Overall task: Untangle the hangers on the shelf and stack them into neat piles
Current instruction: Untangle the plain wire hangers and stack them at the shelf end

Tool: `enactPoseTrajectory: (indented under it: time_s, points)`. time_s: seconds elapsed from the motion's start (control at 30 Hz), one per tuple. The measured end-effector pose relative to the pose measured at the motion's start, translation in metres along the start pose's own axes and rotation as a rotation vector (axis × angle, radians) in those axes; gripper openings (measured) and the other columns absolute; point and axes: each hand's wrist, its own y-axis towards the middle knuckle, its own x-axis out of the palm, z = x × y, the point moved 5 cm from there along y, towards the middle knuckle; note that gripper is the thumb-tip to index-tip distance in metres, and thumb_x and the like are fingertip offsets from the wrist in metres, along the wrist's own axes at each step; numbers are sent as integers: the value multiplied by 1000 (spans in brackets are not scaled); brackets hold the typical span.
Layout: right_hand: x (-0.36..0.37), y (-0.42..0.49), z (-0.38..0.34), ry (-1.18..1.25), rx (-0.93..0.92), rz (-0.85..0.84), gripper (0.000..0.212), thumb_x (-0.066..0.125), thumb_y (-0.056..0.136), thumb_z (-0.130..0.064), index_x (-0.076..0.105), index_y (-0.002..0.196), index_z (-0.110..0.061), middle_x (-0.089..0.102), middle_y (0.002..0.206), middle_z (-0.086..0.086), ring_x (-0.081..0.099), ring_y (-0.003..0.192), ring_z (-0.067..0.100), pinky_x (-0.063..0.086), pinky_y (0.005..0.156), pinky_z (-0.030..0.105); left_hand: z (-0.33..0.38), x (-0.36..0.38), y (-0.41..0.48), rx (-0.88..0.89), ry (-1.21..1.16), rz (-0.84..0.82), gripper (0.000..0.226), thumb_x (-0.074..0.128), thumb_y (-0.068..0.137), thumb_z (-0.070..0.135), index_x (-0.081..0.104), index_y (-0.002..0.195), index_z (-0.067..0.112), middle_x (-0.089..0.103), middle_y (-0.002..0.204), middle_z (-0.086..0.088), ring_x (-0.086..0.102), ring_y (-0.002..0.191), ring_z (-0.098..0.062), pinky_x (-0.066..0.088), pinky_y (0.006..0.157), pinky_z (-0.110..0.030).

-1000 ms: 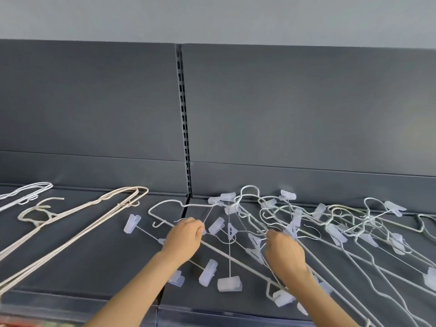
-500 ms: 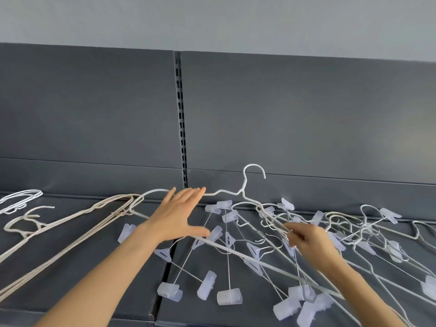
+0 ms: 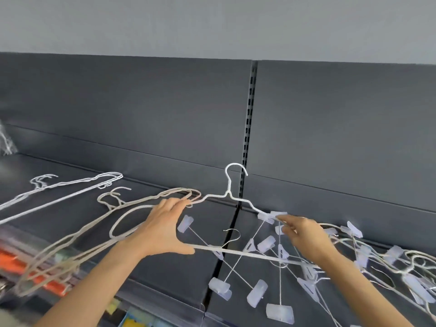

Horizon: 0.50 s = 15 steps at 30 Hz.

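A white wire hanger point(image 3: 228, 194) with dangling clear clips point(image 3: 257, 290) is lifted upright above the dark shelf point(image 3: 165, 274). My left hand point(image 3: 162, 228) grips its left end, thumb under the bottom bar. My right hand point(image 3: 304, 237) pinches the wire at its right shoulder, by a clip. A tangle of white clip hangers point(image 3: 387, 263) lies on the shelf at the right. A pile of beige hangers point(image 3: 77, 234) lies left of my left hand, and a pile of thin white hangers point(image 3: 59, 188) lies farther back left.
A grey back panel with a slotted upright point(image 3: 247, 128) rises behind the shelf. Below the shelf's front edge at the lower left are orange point(image 3: 14, 260) and yellow packages point(image 3: 134, 323). A clear bag point(image 3: 6, 140) sits at the far left.
The view has swung left. Both hands have lifted the clip hanger out of the tangle and carried it left, so its hook now stands by the slotted upright.
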Motion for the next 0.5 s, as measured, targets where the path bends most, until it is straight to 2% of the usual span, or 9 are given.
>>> enactPoseTrajectory:
  time_s: [0.07,0.17,0.23,0.5]
  points:
    - [10,10,-22,-45,-66,1,31,51,90,-14,58,120,-11,67,114,11,59,108,31,45,92,36,-19,-7,-16,-91,-11,36,114,68,45,66,17,142,33,24,136,15,23,129,-10,27,108,-28]
    - [25,23,-52,-104,-169,5,41,49,92,-18,48,133,-15,53,135,4,45,126,24,28,106,34,-47,-14,-39,-217,-2,86,120,65,43,70,17,144,28,24,140,11,21,132,-13,25,110,-31]
    - [34,28,-71,-151,-227,28,44,48,93,-23,42,137,-17,43,143,1,36,134,20,23,110,32,-66,-19,-51,-290,20,123,121,62,41,72,19,144,26,27,141,8,23,131,-15,25,111,-33]
    - [91,43,-138,-243,-273,-72,54,39,95,-42,28,144,-20,28,150,-4,27,138,16,22,113,32,-171,-56,-82,-620,150,271,119,65,49,75,23,144,16,37,139,-4,33,128,-25,30,108,-39]
